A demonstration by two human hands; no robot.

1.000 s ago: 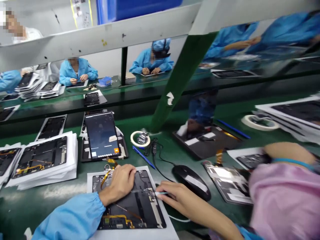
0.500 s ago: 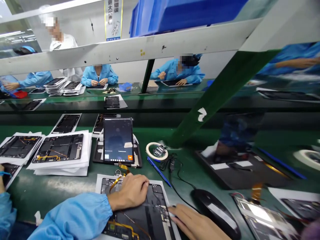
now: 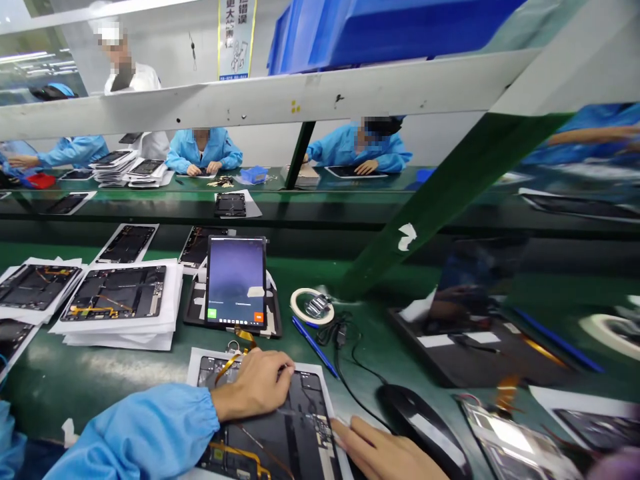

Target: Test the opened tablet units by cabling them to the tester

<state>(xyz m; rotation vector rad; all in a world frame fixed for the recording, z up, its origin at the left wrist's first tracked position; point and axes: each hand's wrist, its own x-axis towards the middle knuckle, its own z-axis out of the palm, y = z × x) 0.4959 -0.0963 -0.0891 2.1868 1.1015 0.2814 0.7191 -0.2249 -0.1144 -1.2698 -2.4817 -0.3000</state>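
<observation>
Opened tablet lies on paper sheet, connector-lined edge facing right, long axis unclear (near end cropped); left hand back-up across it, grip loosely curled, right hand fingers close together at that edge, contents of either indeterminable; mouse limits room rightward, bare surface leftward.

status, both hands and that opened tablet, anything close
Left hand over opened tablet; right hand at its edge. Tablet on white paper. Black mouse near right hand.

The camera wearer's two hands appear with one mouse and one lit screen. Two tape rolls are visible.
</observation>
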